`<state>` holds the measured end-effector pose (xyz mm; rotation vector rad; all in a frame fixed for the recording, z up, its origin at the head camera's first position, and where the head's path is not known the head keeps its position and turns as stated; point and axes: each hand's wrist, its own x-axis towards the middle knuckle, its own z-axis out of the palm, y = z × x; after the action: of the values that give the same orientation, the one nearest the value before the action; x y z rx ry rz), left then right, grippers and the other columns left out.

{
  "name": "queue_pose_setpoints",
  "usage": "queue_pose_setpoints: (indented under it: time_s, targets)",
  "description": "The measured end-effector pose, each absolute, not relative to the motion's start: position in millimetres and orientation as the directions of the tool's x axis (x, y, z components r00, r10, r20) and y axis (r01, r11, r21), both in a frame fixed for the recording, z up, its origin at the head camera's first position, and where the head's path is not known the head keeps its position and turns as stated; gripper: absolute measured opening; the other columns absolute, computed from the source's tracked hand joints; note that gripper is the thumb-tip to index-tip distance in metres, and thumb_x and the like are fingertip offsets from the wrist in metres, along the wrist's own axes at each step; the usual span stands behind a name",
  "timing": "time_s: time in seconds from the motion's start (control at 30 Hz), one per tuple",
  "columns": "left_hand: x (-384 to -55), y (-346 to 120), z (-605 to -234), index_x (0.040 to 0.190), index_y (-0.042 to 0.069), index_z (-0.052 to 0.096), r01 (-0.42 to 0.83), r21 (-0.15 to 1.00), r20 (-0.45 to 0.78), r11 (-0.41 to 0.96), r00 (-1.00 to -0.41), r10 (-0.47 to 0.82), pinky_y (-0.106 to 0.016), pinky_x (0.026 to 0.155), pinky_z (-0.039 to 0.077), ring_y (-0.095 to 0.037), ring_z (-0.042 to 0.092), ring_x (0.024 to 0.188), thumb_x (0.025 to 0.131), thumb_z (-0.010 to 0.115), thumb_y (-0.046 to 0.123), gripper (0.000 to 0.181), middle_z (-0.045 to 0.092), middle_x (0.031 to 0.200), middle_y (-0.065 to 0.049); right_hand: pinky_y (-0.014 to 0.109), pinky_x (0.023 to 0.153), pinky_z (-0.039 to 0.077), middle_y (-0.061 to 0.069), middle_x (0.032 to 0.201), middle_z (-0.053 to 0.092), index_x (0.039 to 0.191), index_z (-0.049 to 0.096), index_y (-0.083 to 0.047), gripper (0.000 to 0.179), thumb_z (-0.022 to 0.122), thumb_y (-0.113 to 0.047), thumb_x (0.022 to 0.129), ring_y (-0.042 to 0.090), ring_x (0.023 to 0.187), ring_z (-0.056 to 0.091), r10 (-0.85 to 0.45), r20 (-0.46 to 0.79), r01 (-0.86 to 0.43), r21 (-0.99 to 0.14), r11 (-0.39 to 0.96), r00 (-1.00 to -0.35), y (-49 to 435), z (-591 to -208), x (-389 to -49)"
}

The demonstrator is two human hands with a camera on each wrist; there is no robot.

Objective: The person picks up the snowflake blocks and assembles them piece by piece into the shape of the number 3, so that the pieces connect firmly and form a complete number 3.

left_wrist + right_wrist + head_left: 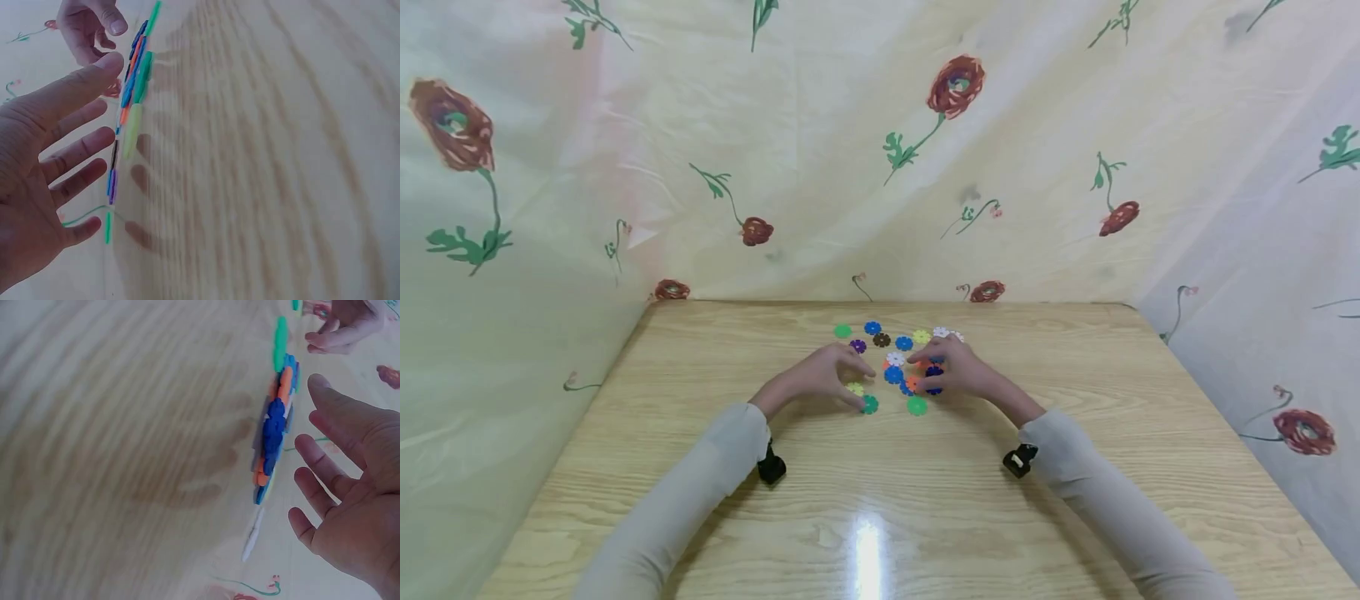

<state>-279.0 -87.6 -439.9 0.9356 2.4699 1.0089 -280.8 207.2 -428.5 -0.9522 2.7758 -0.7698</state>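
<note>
Two pale sleeves (677, 500) come from the lower corners of the head view, each with a black device (771, 468) near the wrist; the left hand (816, 375), around the centre, has its fingers relaxed and holds nothing, its thumb close to a dark green disc (872, 406); the right hand (961, 368), right of centre, is equally loose and without any object, near a dark blue disc (934, 383); whether it touches this, I cannot tell; coloured discs (893, 375) lie mid-frame on a wooden table (820, 525); flowered cloth (850, 125) fills the upper part.
</note>
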Motion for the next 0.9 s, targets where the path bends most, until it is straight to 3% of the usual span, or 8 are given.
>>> queue_pose_setpoints:
  time_s: [0.2,0.33,0.53,0.9]
  targets:
    - [-275.8,-82.0,-441.0,0.116,0.021,0.078,0.543,0.617,-0.035,0.570,-0.704,0.709,-0.042,0.101,0.047,-0.020,0.053,0.115,0.076,0.091,0.032,0.043,0.064,0.119,0.001,0.047,0.090,0.039,0.010,0.109,0.070,0.116,0.077,-0.007,0.036,0.085,-0.021,0.083,0.030,0.106,0.054,-0.603,0.053,-0.545,-0.496,0.676,-0.796,204.7,-430.5,-278.3]
    - [-273.3,-79.5,-441.7,0.112,0.023,0.079,0.586,0.561,-0.028,0.584,-0.692,0.721,-0.034,0.090,0.043,-0.019,0.051,0.105,0.077,0.090,0.032,0.038,0.061,0.112,0.002,0.050,0.092,0.036,0.008,0.111,0.067,0.112,0.079,-0.012,0.031,0.085,-0.024,0.084,0.030,0.109,0.049,-0.585,0.025,-0.525,-0.474,0.707,-0.811,202.9,-430.8,-277.1]
    - [-272.0,-77.7,-442.5,0.108,0.026,0.080,0.607,0.519,-0.023,0.602,-0.694,0.719,-0.037,0.093,0.041,-0.018,0.049,0.105,0.079,0.088,0.032,0.031,0.059,0.113,0.001,0.057,0.094,0.033,0.009,0.115,0.064,0.108,0.080,-0.018,0.025,0.084,-0.025,0.085,0.033,0.112,0.046,-0.569,0.008,-0.514,-0.440,0.736,-0.822,200.1,-431.6,-275.6]
    - [-274.5,-75.9,-447.5,0.102,0.023,0.080,0.617,0.534,0.008,0.578,-0.688,0.726,-0.037,0.095,0.044,-0.014,0.050,0.105,0.080,0.088,0.029,0.025,0.061,0.111,0.003,0.053,0.093,0.032,0.005,0.110,0.069,0.105,0.079,-0.016,0.022,0.085,-0.021,0.084,0.030,0.110,0.048,-0.576,0.019,-0.517,-0.467,0.717,-0.817,198.6,-433.1,-275.5]
